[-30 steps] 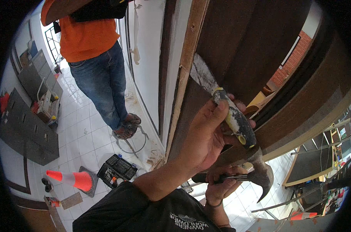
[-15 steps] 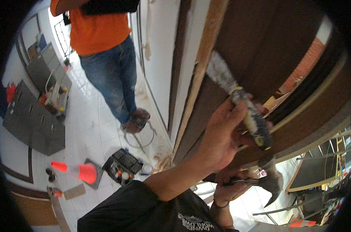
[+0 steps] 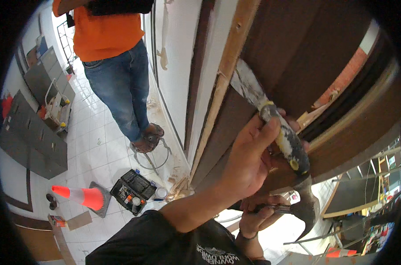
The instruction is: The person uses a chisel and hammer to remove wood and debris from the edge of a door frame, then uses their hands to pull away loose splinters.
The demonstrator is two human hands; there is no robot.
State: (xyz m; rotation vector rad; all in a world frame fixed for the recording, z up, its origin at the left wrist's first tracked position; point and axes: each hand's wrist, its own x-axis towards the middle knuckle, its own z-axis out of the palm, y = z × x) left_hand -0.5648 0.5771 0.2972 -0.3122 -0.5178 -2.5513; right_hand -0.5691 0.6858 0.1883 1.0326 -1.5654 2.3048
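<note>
My left hand (image 3: 253, 154) grips a putty knife (image 3: 293, 152) by its worn black and yellow handle, which is smeared with white. The knife's pale, stained blade (image 3: 247, 84) points up and left, its side at the edge of a bare wooden strip (image 3: 222, 88) along a dark brown panel (image 3: 293, 53). I cannot tell whether the blade touches the strip. Below, my right hand (image 3: 258, 216) is closed round the handle of a claw hammer (image 3: 306, 205). The hammer's dark metal head is close to the butt end of the knife's handle; contact between them is unclear.
A person in an orange shirt and jeans (image 3: 116, 79) stands at the upper left. An open black toolbox (image 3: 141, 183), a traffic cone (image 3: 83, 196) and wood scraps (image 3: 178, 185) lie on the tiled floor. Grey cabinets (image 3: 32, 137) stand far left; a ladder (image 3: 372, 168) is at right.
The whole view has shifted, so the person, toolbox and cone appear slightly further left. Both hands keep hold of the knife and hammer, and the blade looks sharper than before.
</note>
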